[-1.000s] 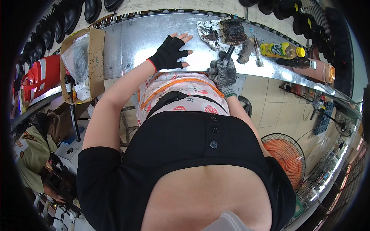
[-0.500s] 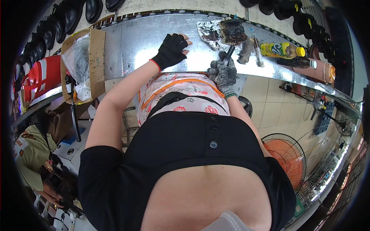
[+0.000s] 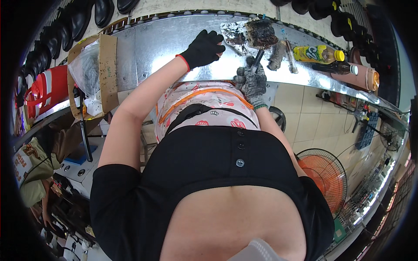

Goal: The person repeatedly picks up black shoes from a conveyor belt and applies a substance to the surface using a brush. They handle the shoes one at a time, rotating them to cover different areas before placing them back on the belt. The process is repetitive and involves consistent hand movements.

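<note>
Person (image 3: 241,217) in a black buttoned top (image 3: 200,156) faces a shiny metal bench (image 3: 156,48), right hand (image 3: 251,82) in a grey knitted glove (image 3: 256,89) closed around a slim black-and-silver stick (image 3: 258,59) at the near edge. The left hand (image 3: 204,50), in a red-cuffed black glove (image 3: 200,52), is half curled just beside a dark-stained silver foil sheet (image 3: 233,38); from where I stand, I can't tell whether it holds anything.

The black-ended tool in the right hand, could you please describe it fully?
The tool is slim and straight, with a smooth-looking black end and a paler, shiny section below. It is held in the gloved right hand at the near edge of the metal table, black end pointing forward and slightly right. The hand hides the rest; its exact kind is unclear.
</note>
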The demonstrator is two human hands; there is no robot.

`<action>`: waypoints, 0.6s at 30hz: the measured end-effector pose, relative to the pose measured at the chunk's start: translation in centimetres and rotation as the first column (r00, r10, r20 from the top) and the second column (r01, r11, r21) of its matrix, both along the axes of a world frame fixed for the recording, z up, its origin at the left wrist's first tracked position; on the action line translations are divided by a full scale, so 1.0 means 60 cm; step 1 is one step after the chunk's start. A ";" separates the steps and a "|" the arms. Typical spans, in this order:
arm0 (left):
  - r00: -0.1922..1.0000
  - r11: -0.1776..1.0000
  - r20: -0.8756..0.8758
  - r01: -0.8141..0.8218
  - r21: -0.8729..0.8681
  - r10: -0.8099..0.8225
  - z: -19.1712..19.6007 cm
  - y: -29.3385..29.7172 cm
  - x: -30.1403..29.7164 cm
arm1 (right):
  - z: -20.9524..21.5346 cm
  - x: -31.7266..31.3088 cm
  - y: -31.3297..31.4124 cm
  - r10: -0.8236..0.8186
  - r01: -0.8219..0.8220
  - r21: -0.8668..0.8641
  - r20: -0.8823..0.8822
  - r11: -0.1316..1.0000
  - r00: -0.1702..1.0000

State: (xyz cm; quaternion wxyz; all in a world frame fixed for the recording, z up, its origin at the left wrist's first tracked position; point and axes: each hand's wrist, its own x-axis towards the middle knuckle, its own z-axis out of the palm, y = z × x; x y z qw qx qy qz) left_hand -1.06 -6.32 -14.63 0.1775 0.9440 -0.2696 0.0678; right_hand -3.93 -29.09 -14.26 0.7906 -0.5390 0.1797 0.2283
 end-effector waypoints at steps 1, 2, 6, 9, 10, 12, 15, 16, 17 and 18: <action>0.999 1.000 0.033 0.008 0.025 -0.009 0.002 -0.002 0.002 | 0.000 0.000 0.000 -0.001 0.001 0.000 -0.003 1.000 1.000; 0.999 0.998 0.004 0.033 0.054 -0.034 0.003 -0.005 0.004 | 0.000 -0.001 0.000 -0.002 0.002 0.000 -0.007 1.000 1.000; 0.995 0.989 -0.028 0.096 0.115 -0.093 -0.001 -0.006 0.011 | 0.005 -0.001 0.001 -0.001 0.001 -0.015 -0.012 1.000 1.000; 0.996 0.995 -0.058 0.065 0.075 -0.060 0.003 -0.002 0.012 | -0.002 -0.002 -0.006 0.001 -0.001 0.007 -0.020 1.000 1.000; 0.996 0.998 -0.081 0.044 0.055 -0.040 0.005 0.000 0.011 | -0.002 -0.002 -0.006 0.006 -0.006 0.014 -0.016 1.000 1.000; 0.997 1.000 -0.082 -0.011 -0.019 0.009 -0.001 0.007 0.012 | 0.000 -0.002 -0.006 0.016 -0.016 0.000 -0.019 1.000 1.000; 0.994 0.998 -0.102 -0.039 -0.048 0.034 -0.002 0.015 0.012 | 0.008 -0.002 -0.003 0.018 -0.019 -0.034 -0.029 0.999 0.999; 0.993 0.998 -0.109 -0.041 -0.043 0.036 0.000 0.017 0.012 | 0.007 -0.002 -0.001 0.011 -0.011 -0.022 -0.023 1.000 1.000; 0.993 0.997 -0.120 -0.016 -0.071 0.007 0.002 0.017 0.011 | 0.005 -0.001 0.000 0.004 -0.004 -0.010 -0.016 1.000 1.000; 0.991 0.995 -0.130 0.009 -0.100 -0.022 0.003 0.017 0.008 | 0.003 -0.002 0.000 -0.002 0.002 -0.001 -0.004 1.000 1.000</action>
